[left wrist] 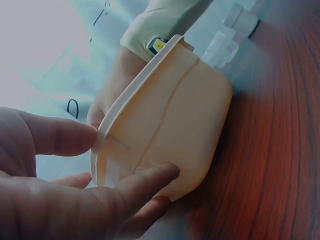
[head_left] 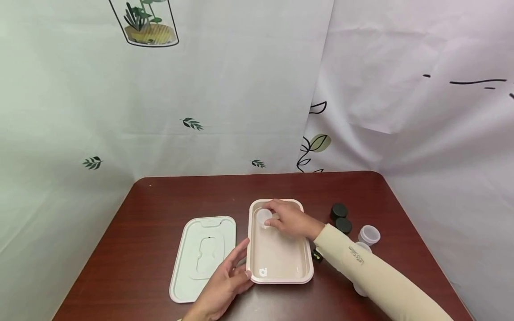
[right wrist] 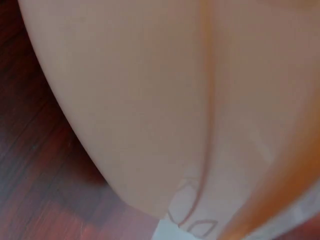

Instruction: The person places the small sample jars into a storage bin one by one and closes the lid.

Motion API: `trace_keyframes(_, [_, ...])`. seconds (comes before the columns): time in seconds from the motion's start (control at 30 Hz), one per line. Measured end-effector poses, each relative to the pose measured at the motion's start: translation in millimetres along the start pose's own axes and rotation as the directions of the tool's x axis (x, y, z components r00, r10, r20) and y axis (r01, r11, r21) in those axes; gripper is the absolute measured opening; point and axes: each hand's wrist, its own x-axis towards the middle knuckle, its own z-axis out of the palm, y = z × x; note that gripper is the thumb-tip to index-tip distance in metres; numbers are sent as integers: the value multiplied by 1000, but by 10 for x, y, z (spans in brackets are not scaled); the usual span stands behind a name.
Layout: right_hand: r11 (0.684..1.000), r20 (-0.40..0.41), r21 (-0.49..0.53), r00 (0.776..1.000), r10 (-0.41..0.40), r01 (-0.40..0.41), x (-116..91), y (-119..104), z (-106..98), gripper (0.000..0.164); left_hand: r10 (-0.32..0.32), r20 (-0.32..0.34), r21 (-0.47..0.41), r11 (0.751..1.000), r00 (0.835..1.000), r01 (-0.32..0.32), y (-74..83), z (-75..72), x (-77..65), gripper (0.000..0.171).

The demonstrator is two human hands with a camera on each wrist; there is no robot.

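Observation:
A cream rectangular tub stands lidless on the table. My left hand is at its left side, with fairly straight fingers touching the rim and outer wall. The left wrist view shows those fingers along the tub's wall. Reaching inside, my right hand pinches a small translucent round jar at the far left corner. In the right wrist view, only the blurred tub wall fills most of the picture; the hand is outside that view.
A white lid lies left of the tub. Two black round caps and several translucent jars stand to the right, some partly hidden by my right sleeve. A printed curtain hangs behind the brown table.

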Motion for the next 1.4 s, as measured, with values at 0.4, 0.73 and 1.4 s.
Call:
trace_keyframes(0.4, [999,45,-36,999,-2,4,40,-35,105,29,-11,-16,-8,1000,1000,11,7,25,8,85])
trace_keyframes(0.73, [997,73,-66,997,33,-28,53,-28,122,37,-5,-22,0,1000,1000,5,14,36,-8,85])
trace_keyframes(1.4, [989,-68,146,997,24,-14,-144,-32,-280,46,29,14,24,999,999,-29,10,55,-18,82])
